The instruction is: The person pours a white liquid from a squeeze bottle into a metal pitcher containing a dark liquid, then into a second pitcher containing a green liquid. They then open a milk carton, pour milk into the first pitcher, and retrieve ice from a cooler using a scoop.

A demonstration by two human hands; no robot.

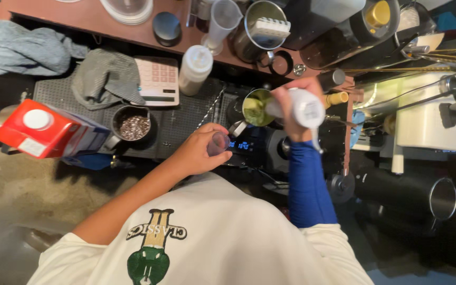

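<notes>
I see my right hand (291, 113) gripping a white bottle (304, 107), tipped over a metal cup (257, 107) of green stuff that sits on a scale (241, 145) on the worktop (186, 124). My left hand (201, 150) is closed around a small clear cup (219, 142) just beside it. I judge this a pouring step; steadying the tilt matters next. A red carton (48, 132) stands well left.
</notes>
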